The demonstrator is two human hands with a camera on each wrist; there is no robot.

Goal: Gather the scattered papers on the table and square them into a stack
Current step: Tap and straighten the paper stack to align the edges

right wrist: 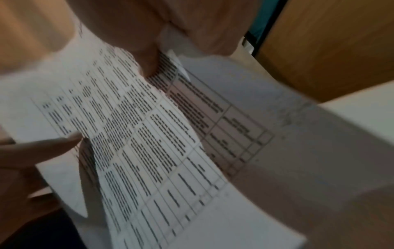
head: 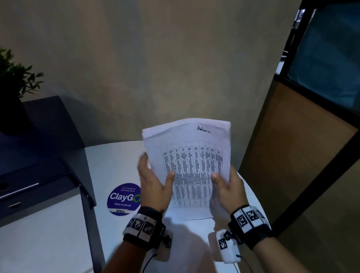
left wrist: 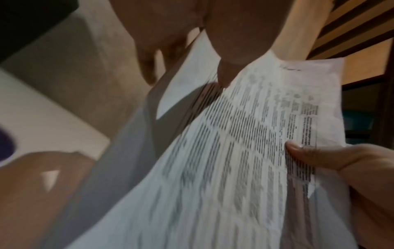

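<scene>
Head view, frame read as a clock face.

- Grey wall (head: 172,55) fills 12 o'clock.
- Wood-and-glass partition (head: 298,152) runs down the 3 o'clock side.
- Dark cabinet (head: 32,151) at 9 o'clock, with a potted plant (head: 5,71) on it toward 10 o'clock.
- White table (head: 114,159) spans 6 to 8 o'clock, butting against the cabinet.
- Papers (head: 188,156): one bundle, held up off the table just past centre toward 5 o'clock. The printed grid faces me and there is a handwritten scrawl near the top edge. The top corners are not flush, so the sheets are fanned slightly. I cannot tell whether the lower edge touches the table.
- Left hand (head: 154,184) is at the bundle's 8 o'clock edge, pinching the papers: thumb on the printed face, fingers behind.
- Right hand (head: 228,187) is at the 4 o'clock edge, pinching the same way, thumb on front.
- Round purple "ClayGo" sticker (head: 124,197) lies flat on the table at 8 o'clock of the bundle, just beside the left hand.

Left wrist view: papers (left wrist: 234,151) are blurred, and the sheets are parted under the left thumb.

Right wrist view: papers (right wrist: 138,126). A second gridded sheet shows behind the front one toward 3 o'clock. I cannot tell whether it is held or lying flat.
</scene>
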